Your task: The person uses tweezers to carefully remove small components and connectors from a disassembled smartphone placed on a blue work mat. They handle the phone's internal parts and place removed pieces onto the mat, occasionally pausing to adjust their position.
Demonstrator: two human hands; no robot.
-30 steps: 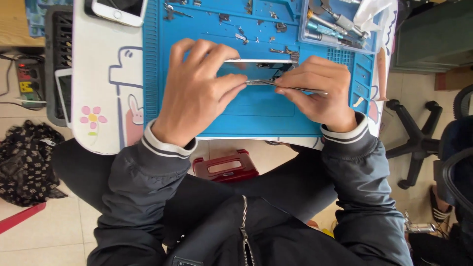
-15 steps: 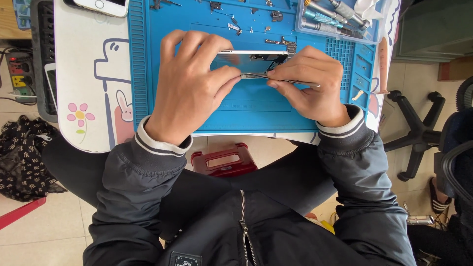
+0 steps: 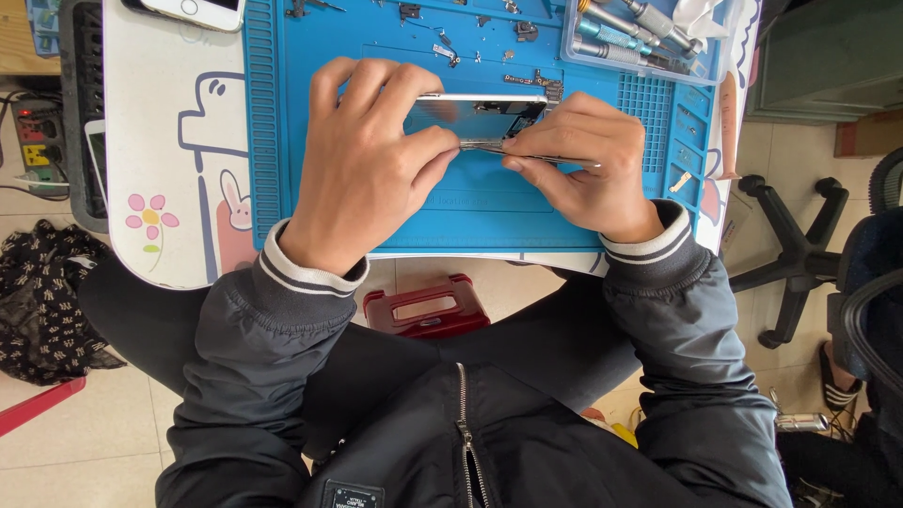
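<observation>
Your left hand [image 3: 362,174] arches over the opened phone [image 3: 480,115] that lies on the blue mat [image 3: 282,141], fingers curled along its far edge and thumb pressed toward the near side, so the phone is pinned flat between them. Your right hand [image 3: 583,165] pinches a pair of slim metal tweezers [image 3: 527,152], thumb and forefinger pressed together on the shaft, the tips aimed into the phone's near edge by your left thumb. The phone looks thin, light and stiff, with bare, easily damaged parts showing inside, so it is best gripped by the metal frame edges, as your left hand does, and not on the open interior. The smooth frame could slip on the mat if the pinning eases. The tweezers are springy and fine, so hold them mid-shaft for control. Small screws and brackets [image 3: 442,49] lie scattered on the mat beyond the phone, a clear tray of screwdrivers [image 3: 630,33] sits at the far right, and a white phone [image 3: 193,9] rests on the table [image 3: 160,150] to the left.
</observation>
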